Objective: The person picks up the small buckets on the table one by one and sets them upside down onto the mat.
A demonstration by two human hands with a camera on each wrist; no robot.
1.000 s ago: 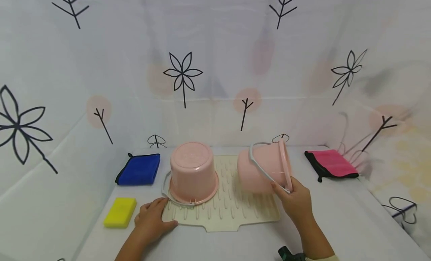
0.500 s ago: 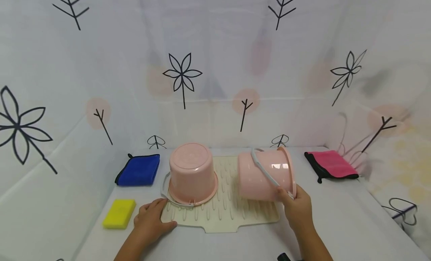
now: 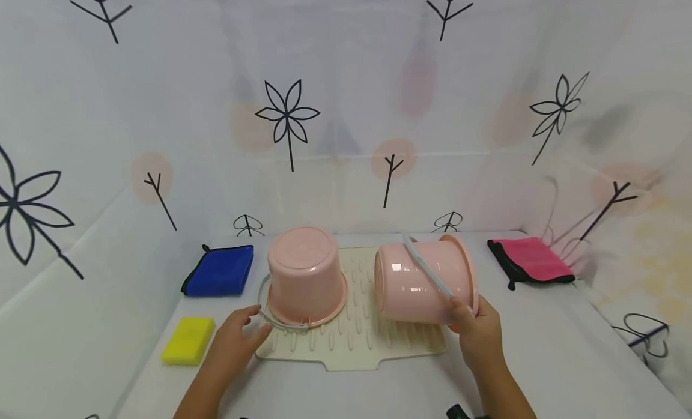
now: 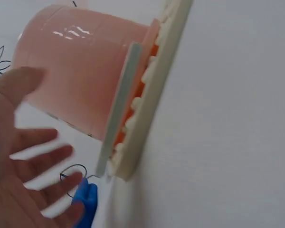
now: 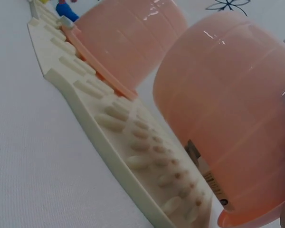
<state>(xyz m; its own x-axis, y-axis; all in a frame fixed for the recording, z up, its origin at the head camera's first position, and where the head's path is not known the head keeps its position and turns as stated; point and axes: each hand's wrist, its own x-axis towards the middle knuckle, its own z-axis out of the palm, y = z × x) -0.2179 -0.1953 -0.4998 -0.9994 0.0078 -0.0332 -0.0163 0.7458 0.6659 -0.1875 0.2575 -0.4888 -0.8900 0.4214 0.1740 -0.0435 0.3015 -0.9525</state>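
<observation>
A pink bucket [image 3: 305, 278] stands upside down on the left half of a cream ridged drying mat [image 3: 357, 353]. Its pale grey handle [image 4: 121, 107] lies low along the rim, on the near left side. Beside that handle, my left hand [image 3: 232, 341] is spread, thumb apart, holding nothing; the left wrist view shows straight fingers. My right hand [image 3: 482, 338] grips a second pink bucket [image 3: 416, 281] by its rim and handle. This bucket is tipped on its side over the mat's right half, mouth to the right. A printed label [image 5: 206, 175] shows on its wall.
A yellow sponge [image 3: 188, 341] lies left of the left hand, with a folded blue cloth [image 3: 218, 272] behind it. A folded pink cloth [image 3: 532, 260] with black edging lies at the back right. A patterned curtain [image 3: 335, 107] borders the white table.
My left hand has lifted off the mat's left corner and opened toward the upturned bucket's handle. The right hand has lowered and turned the second bucket slightly, its mouth swinging right.
</observation>
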